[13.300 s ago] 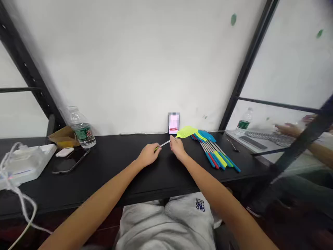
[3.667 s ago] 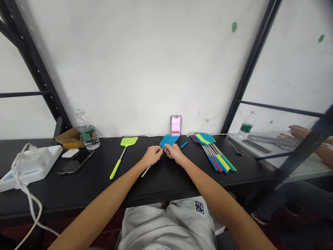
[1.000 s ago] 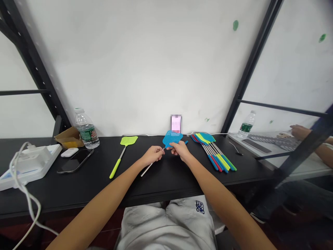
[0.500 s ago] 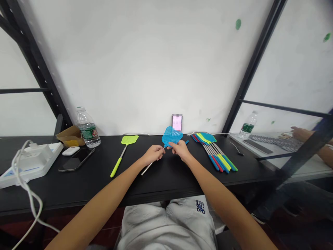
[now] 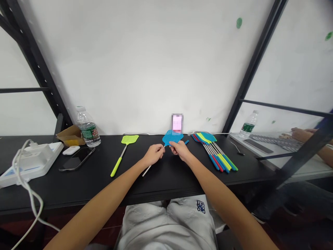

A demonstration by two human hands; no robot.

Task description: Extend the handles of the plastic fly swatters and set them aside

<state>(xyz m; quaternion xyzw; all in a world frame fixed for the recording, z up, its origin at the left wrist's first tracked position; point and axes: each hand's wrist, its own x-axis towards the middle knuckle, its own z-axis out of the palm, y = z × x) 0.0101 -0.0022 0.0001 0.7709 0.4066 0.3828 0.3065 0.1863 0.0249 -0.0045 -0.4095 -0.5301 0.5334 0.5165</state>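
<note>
My left hand (image 5: pixel 154 154) pinches a thin metal rod (image 5: pixel 146 171), whose bare lower end points down toward the table's front edge. In my right hand (image 5: pixel 179 150) is a blue fly swatter head (image 5: pixel 172 138), gripped near its base with the thumb on top. The rod's upper end meets the neck of that head between my hands; how deep it sits I cannot tell. Behind my right hand shows the end of a blue piece (image 5: pixel 186 142). A yellow-green fly swatter (image 5: pixel 116 166) lies to the left, and several fly swatters (image 5: pixel 220 158) lie fanned on the right.
A propped phone (image 5: pixel 177 122) stands against the wall. At left are a water bottle (image 5: pixel 90 130), a cardboard box (image 5: pixel 70 136), a white case (image 5: pixel 71 150), a dark phone (image 5: pixel 77 159) and a power strip (image 5: pixel 48 154). Another person's hand (image 5: pixel 299 133) appears beyond the right frame.
The blue fly swatter head has tilted flatter and dropped slightly, uncovering more of the propped phone. Both hands stay nearly in place on the rod and the head.
</note>
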